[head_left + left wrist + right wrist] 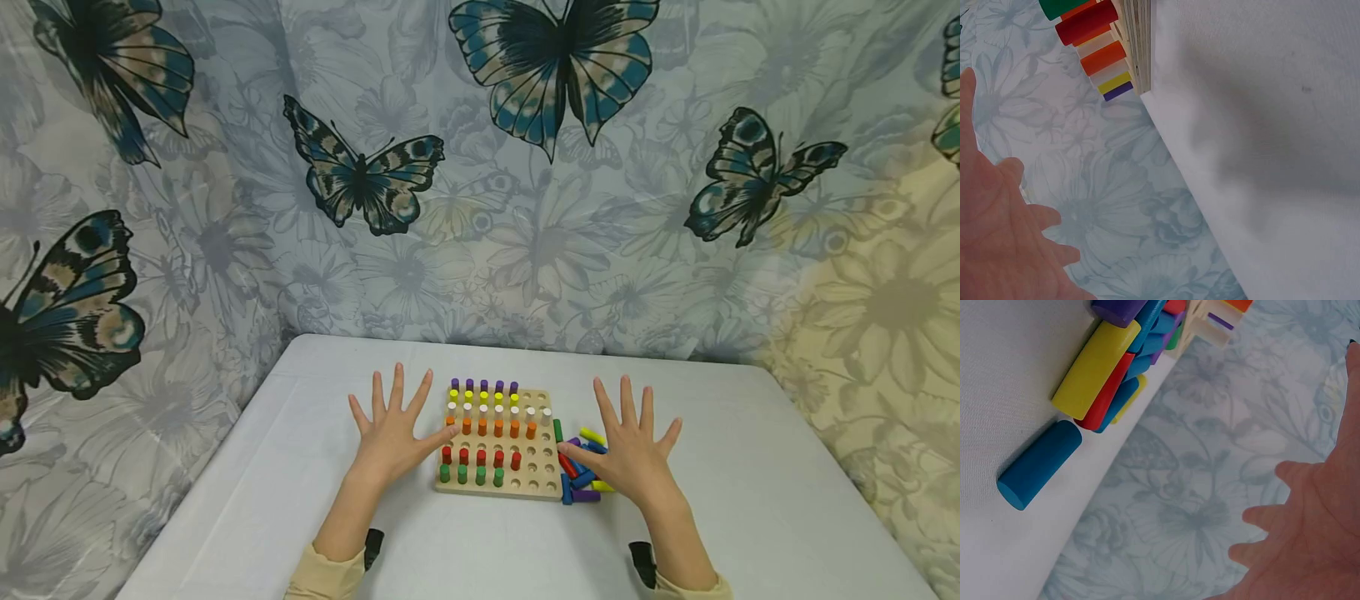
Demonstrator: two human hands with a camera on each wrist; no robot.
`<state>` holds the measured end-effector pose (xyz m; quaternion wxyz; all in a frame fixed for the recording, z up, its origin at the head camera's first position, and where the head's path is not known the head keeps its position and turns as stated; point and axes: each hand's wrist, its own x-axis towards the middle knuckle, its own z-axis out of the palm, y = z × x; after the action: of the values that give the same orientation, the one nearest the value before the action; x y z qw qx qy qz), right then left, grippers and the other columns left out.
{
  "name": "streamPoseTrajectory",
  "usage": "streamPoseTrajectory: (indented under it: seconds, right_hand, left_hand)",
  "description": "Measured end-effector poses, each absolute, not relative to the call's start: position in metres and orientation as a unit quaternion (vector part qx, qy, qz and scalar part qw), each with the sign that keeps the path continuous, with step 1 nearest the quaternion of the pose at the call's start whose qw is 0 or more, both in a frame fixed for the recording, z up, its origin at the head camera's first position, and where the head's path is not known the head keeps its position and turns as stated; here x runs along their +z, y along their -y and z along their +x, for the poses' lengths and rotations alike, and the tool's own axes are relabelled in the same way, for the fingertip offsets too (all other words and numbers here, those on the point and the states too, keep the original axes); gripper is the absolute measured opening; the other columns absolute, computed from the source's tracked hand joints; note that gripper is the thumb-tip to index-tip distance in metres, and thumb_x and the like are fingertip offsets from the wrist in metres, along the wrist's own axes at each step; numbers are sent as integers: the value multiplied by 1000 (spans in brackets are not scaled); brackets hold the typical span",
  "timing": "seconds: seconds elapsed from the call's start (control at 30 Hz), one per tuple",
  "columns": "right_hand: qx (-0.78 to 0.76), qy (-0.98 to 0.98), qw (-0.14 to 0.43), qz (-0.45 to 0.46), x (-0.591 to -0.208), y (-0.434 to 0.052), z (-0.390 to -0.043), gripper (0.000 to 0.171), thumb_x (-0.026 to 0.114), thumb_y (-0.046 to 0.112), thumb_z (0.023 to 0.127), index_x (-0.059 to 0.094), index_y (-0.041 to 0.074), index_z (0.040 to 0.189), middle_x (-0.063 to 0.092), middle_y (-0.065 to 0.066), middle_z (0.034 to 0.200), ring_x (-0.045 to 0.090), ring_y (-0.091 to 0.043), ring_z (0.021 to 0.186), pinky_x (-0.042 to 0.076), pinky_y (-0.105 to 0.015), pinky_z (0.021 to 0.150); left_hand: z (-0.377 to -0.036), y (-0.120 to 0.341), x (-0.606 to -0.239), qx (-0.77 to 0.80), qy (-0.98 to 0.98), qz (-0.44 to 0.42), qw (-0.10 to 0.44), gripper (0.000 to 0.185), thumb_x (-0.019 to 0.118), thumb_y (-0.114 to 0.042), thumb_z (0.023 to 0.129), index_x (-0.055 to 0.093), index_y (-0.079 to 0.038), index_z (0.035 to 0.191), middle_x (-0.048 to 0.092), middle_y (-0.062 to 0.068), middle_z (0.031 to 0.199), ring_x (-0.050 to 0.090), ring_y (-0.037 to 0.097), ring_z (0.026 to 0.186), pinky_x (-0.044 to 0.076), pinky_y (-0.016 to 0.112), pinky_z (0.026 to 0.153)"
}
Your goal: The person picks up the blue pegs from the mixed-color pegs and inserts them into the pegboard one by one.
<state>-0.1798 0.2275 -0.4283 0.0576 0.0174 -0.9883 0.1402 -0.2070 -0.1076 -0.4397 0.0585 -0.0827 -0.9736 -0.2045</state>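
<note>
A wooden pegboard (pixel 517 494) lies on the table with rows of coloured pegs standing in it: purple, yellow, white, orange, red and green from back to front. Beside its left edge my left hand (pixel 392 442) is held up with fingers spread, the thumb overlapping the board in the head view. My right hand (pixel 639 457), also spread wide and holding nothing, is over the right side, partly covering a heap of loose pegs (pixel 583 480). In the right wrist view a blue peg (pixel 1040 465) lies apart, near a yellow peg (pixel 1096 370).
The table (pixel 757 467) has a white cloth. A butterfly-print curtain (pixel 547 267) hangs along its back and left side. Several holes at the board's right side hold no pegs. Dark straps (pixel 373 548) show at both wrists.
</note>
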Motion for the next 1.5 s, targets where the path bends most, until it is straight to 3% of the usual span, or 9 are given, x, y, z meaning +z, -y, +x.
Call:
streamPoseTrajectory:
  seconds: [0.2, 0.5, 0.7, 0.87, 1.03, 1.27, 1.5]
  right_hand:
    - [141, 988, 58, 20, -429, -227, -180, 114, 62, 77, 74, 9, 21, 158, -5, -24, 160, -19, -47, 141, -24, -76, 92]
    - [156, 985, 62, 34, -430, -225, -180, 114, 69, 68, 75, 9, 19, 158, -3, -24, 160, -12, -50, 142, -19, -77, 96]
    - [184, 979, 73, 53, -432, -228, -181, 114, 68, 69, 75, 10, 15, 158, 1, -24, 160, -4, -51, 142, -7, -78, 100]
    - [214, 971, 81, 67, -435, -232, -182, 112, 71, 62, 79, 10, 8, 157, 8, -28, 157, 8, -54, 139, 11, -77, 103]
    - [269, 958, 77, 69, -439, -237, -182, 103, 71, 51, 85, 13, 1, 155, 16, -31, 153, 17, -54, 136, 26, -75, 99]
    - [309, 947, 64, 65, -442, -247, -180, 83, 68, 38, 91, 26, -3, 150, 30, -31, 145, 32, -49, 127, 38, -68, 97]
    - [316, 945, 51, 65, -444, -258, -182, 61, 70, 22, 91, 43, -4, 139, 46, -28, 128, 49, -41, 109, 51, -54, 88]
  left_hand:
    - [-208, 107, -441, -207, 973, -86, 57, 93, 57, -72, 82, 16, -34, 156, -3, 14, 162, -18, 42, 143, -21, 70, 102]
    - [-206, 105, -444, -253, 964, -81, 17, 107, 57, -76, 79, 3, -27, 157, -7, 11, 162, -15, 37, 146, -14, 69, 107]
    - [-205, 104, -447, -333, 939, -93, 3, 120, 71, -69, 73, 2, -18, 158, -3, 13, 162, -2, 39, 147, 5, 68, 111]
    - [-203, 104, -452, -407, 908, -98, -11, 125, 82, -56, 69, 3, -18, 158, 4, 13, 162, 7, 39, 146, 20, 68, 109]
    - [-202, 104, -459, -437, 893, -101, -24, 126, 87, -48, 66, 8, -15, 158, 14, 16, 160, 17, 40, 145, 26, 66, 107]
    - [-199, 106, -467, -465, 874, -108, -95, 121, 91, -31, 65, 15, -6, 156, 29, 23, 152, 41, 42, 131, 41, 58, 100]
    - [-198, 107, -469, -483, 859, -111, -127, 115, 92, -19, 64, 21, -1, 154, 34, 22, 149, 43, 38, 129, 48, 48, 97]
